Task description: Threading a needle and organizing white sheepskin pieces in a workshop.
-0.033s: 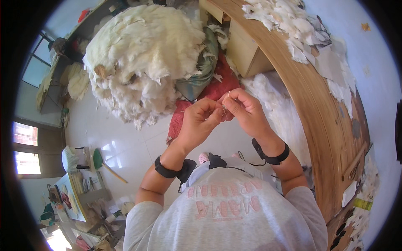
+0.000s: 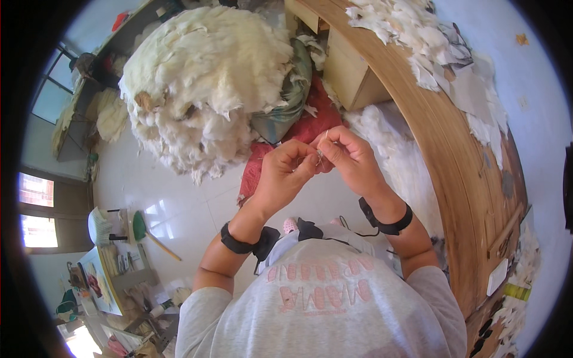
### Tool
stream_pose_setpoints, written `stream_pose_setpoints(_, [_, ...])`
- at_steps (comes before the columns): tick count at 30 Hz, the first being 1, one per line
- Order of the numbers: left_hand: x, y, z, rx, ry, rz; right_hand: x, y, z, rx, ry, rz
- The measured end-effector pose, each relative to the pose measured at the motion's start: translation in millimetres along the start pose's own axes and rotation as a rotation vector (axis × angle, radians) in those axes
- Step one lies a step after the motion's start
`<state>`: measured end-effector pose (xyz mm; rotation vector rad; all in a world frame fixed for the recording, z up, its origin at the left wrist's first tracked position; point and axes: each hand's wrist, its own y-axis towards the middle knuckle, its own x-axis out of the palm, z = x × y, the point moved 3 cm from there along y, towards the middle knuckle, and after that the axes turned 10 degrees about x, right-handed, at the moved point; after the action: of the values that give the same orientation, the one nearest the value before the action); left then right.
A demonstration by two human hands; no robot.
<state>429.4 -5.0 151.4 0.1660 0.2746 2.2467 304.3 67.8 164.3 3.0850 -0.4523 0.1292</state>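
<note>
My left hand (image 2: 289, 170) and my right hand (image 2: 352, 158) meet in front of my chest, closed in pinches with the fingertips almost touching. Between them shows a thin pale strand (image 2: 319, 156), too fine to tell whether it is thread or fibre. Part of it is hidden by my fingers. Below and beyond the hands lies a red sack (image 2: 256, 170), partly covered by my left hand. Past it, a large heap of white fleece (image 2: 203, 65) rests against a green woven sack (image 2: 292, 95). Each of my wrists wears a black band.
To the right curves a long wooden table (image 2: 453, 149) with white fur scraps (image 2: 412, 36) along its far side. More white fleece (image 2: 397, 155) lies under it, beside a pale wooden cabinet (image 2: 352, 68). On the left are a green dustpan-like tool with a wooden handle (image 2: 162, 246) and a cluttered shelf (image 2: 134, 271).
</note>
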Motion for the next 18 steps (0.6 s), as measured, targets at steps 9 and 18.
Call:
stream_pose_setpoints(9, [0.5, 3.3, 0.1, -0.042, -0.115, 0.038, -2.9, 7.3, 3.8, 0.012, 0.040, -0.020])
stream_pose_setpoints(18, [6.1, 3.5, -3.7, -0.046, -0.040, 0.038, -6.2, 4.0, 8.3, 0.040, 0.097, -0.049])
